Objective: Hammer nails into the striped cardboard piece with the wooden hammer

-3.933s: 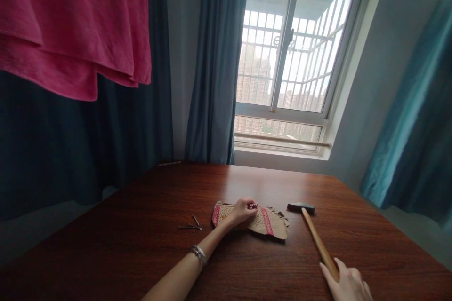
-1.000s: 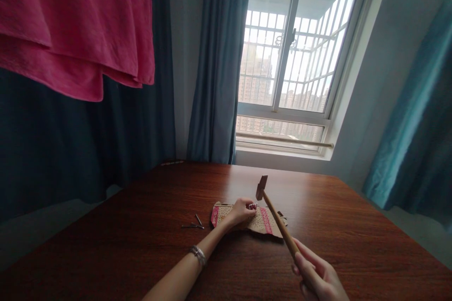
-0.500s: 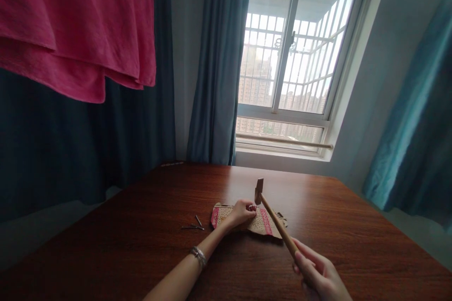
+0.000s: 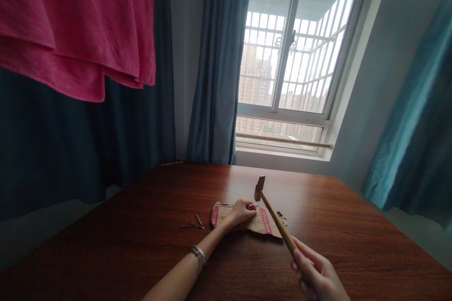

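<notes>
My right hand [image 4: 319,268] is wrapped round the wooden handle of a hammer [image 4: 277,223]. The hammer's head is raised in the air, just to the right of my left hand [image 4: 243,212]. That hand is closed in a pinch over a flat, torn piece of patterned cardboard [image 4: 263,221] with pink bands and dark dots. What its fingertips hold is too small and too covered to make out. Several nails [image 4: 194,223] lie loose on the wooden table, left of the cardboard.
The brown wooden table [image 4: 134,235] stretches out to the window [image 4: 282,66] and the wall. Blue curtains [image 4: 219,66] hang beyond its far edge and at the right. A pink cloth [image 4: 88,33] hangs at the upper left.
The hammer's head has risen very slightly. My left hand, the cardboard and the nails stay where they were.
</notes>
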A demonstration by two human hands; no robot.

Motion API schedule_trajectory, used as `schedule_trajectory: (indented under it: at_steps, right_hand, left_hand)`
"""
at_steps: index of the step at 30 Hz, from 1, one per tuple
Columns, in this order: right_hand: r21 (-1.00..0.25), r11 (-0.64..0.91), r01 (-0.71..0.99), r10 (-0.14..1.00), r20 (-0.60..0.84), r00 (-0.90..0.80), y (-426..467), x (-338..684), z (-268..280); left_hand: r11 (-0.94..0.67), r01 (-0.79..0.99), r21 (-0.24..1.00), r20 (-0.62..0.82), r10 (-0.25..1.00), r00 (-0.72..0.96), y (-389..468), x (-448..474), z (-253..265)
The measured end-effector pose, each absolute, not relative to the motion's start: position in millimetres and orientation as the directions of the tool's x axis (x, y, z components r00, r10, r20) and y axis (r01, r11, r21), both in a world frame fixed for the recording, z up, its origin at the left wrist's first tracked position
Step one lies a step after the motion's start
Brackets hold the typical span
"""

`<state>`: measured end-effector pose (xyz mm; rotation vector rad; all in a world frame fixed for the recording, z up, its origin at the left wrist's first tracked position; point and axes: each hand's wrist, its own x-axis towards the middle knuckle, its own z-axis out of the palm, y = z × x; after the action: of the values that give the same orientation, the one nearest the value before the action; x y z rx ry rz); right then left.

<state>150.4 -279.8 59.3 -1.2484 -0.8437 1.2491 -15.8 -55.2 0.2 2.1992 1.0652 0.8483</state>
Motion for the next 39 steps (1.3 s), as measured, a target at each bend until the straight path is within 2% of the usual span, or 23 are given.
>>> schedule_trajectory:
  at_steps: [8,14,32,39]
  right_hand:
    - [-0.964,-0.094,-0.25,0.976,-0.138,0.166,-280.2,150.7,57.6]
    - [-0.962,-0.159,-0.222,0.963,-0.2,0.181,-281.0,151.0,58.9]
    - [-0.955,-0.143,-0.259,0.965,-0.193,0.18,-282.6,149.2,66.3]
    - [-0.957,-0.133,-0.259,0.964,-0.185,0.19,-283.7,149.0,66.0]
  left_hand:
    - [-0.563,0.495,0.662,0.319,0.809,0.494,-52.1,-15.6,-3.6]
    - [-0.58,0.488,0.652,0.33,0.797,0.505,-52.5,-16.0,-2.9]
    - [-0.599,0.482,0.64,0.351,0.785,0.51,-49.3,-15.6,-6.9]
    - [-0.579,0.52,0.628,0.319,0.801,0.507,-49.5,-16.0,-4.4]
